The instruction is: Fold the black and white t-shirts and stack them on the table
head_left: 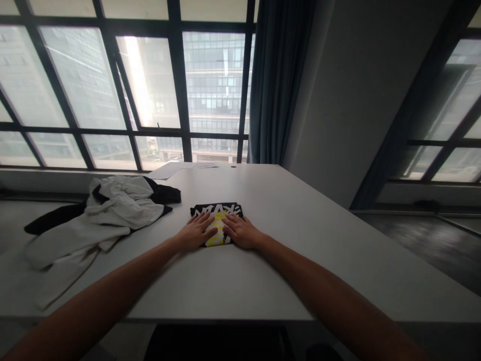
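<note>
A small folded black cloth (218, 239) with white and yellow print lies flat on the white table (225, 291), near the middle of the view. My left hand (195, 230) rests palm down on its left part, fingers spread. On its right part lies my right hand (240, 229), also flat with the fingers apart. Between the two hands the yellow print shows, and white lettering is visible along the far edge. Both palms hide the sides of the cloth.
A loose heap of white and black clothing (128, 205) lies on the table to the left. Papers (167, 171) are at the far left end of the table. Beyond stand large windows and a dark blue curtain (276, 80). The table's near edge crosses below my forearms.
</note>
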Available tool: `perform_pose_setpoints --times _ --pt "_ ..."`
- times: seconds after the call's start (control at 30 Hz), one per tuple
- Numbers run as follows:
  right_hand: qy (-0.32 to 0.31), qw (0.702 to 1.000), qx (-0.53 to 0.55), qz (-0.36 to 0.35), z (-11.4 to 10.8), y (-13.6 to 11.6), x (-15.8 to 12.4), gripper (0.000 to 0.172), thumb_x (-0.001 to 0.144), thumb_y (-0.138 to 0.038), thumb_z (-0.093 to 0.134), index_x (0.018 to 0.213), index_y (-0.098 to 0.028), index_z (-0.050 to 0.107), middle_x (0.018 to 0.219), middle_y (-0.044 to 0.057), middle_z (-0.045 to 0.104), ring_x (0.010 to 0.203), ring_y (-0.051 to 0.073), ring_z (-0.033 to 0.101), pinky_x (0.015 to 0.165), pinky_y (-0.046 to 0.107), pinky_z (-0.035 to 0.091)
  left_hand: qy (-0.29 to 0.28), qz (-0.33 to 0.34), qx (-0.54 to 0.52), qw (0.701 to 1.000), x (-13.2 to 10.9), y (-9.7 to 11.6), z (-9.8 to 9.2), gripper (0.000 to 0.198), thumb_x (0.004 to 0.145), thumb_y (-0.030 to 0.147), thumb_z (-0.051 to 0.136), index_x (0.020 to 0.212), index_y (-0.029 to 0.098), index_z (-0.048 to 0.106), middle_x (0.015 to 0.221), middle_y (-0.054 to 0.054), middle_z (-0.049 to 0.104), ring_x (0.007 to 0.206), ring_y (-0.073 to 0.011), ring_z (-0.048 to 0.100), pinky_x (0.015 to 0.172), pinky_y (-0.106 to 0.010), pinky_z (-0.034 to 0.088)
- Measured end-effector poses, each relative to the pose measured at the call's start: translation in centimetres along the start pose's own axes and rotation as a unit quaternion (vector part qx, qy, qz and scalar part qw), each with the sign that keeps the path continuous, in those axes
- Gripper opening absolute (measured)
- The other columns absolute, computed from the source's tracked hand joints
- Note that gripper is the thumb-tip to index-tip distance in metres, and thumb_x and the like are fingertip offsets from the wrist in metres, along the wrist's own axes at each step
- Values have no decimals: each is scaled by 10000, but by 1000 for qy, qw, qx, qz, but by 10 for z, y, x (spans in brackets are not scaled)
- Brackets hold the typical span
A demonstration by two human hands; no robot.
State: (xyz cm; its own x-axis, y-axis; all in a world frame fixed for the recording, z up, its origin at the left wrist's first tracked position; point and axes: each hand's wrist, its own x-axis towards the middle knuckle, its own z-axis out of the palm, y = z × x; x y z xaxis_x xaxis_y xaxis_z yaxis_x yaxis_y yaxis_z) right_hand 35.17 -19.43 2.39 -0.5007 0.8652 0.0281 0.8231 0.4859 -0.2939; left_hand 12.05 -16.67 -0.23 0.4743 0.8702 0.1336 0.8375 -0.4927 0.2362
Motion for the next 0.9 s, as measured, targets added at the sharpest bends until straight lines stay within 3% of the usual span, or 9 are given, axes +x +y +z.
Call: perform_pose_setpoints --times 0.07,0.13,0.2,0.33,0.5,0.6,0.77,0.9 --pt "2 1000 1 2 -1 -1 0 616 1014 -534 222 1539 -227 323 1628 72 198 1504 252 133 1193 535 107 45 -84 20 995 2 -14 -7 695 949 622 299 1492 201 403 1605 -139 285 1483 -326 220 1167 -536 199" --pt "4 1000 0 4 -3 -2 -1 613 1015 -526 233 1536 -219 331 1625 79 209 1501 260 147 1191 541 117 92 -162 32 982 5 -28 -15 662 936 590 355 1438 176 479 1521 -173 433 1414 -353 355 1114 -510 297" --pt "5 1000 -2 4 -4 -4 -2 612 1015 -519 243 1533 -206 339 1623 85 217 1497 266 161 1191 543 127 109 -196 26 974 7 -39 -21 584 932 539 388 1340 172 586 1381 -171 582 1299 -348 487 1033 -448 390" --pt "9 1000 -7 2 -4 -4 -2 607 1015 -518 250 1527 -207 351 1620 88 230 1494 269 173 1191 542 141 103 -182 4 978 15 -47 -24 506 942 498 367 1157 205 717 1290 -122 643 1221 -310 538 972 -383 426" --pt "24 1000 -15 -8 -1 -1 0 594 1014 -517 259 1514 -219 377 1604 91 278 1482 267 213 1190 531 159 104 -172 -12 980 21 -42 -21 542 905 575 392 1083 212 752 1263 -127 647 1205 -332 533 954 -396 426" --pt "36 999 -17 -16 0 0 1 591 1012 -516 272 1504 -212 396 1596 100 299 1474 272 233 1188 524 168 113 -198 -72 971 24 -41 -24 546 823 635 500 959 176 762 1104 -148 701 1097 -348 590 884 -395 447" --pt "38 999 -12 -15 0 -1 -1 586 1013 -512 287 1496 -202 407 1587 111 316 1468 271 245 1185 519 176 110 -230 -233 938 40 -40 -31 315 697 477 677 718 164 697 707 -67 696 714 -229 639 645 -304 461" --pt "46 999 -9 -23 0 0 -1 581 1012 -500 303 1486 -185 417 1577 121 335 1457 275 269 1174 531 195 138 -232 -337 902 55 -37 -36 234 683 392 664 689 159 641 597 -8 622 564 -144 573 552 -250 450"
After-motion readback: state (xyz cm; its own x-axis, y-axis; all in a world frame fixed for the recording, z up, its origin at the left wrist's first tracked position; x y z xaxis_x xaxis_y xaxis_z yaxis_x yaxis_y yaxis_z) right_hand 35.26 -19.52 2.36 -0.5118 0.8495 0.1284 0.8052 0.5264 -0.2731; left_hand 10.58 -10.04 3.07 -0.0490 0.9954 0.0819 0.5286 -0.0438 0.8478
